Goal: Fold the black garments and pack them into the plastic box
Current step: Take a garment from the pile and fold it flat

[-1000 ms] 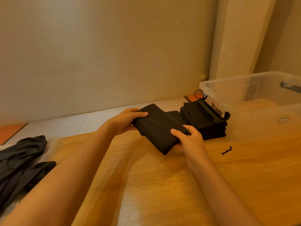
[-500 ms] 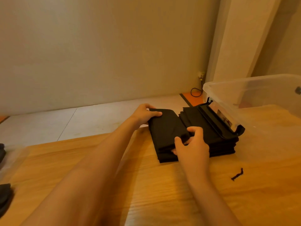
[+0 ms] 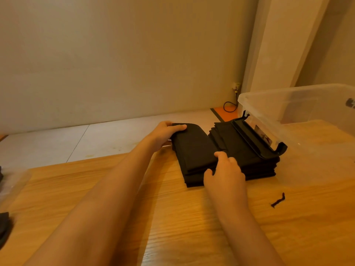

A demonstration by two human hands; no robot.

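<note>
A folded black garment lies on the wooden table, on a low stack just left of a taller stack of folded black garments. My left hand grips its far left corner, thumb on top. My right hand holds its near right edge, fingers curled over the cloth. The clear plastic box stands to the right, touching the taller stack. A black latch piece lies on that stack beside the box wall.
A small black scrap lies on the table right of my right arm. Unfolded dark cloth shows at the left edge. Beyond the table are a pale floor, a wall and a cable in the corner.
Both hands carried the folded garment from mid-air down and to the right, setting it on the low stack beside the taller one. The view swung right; the unfolded pile slid nearly out of sight.
</note>
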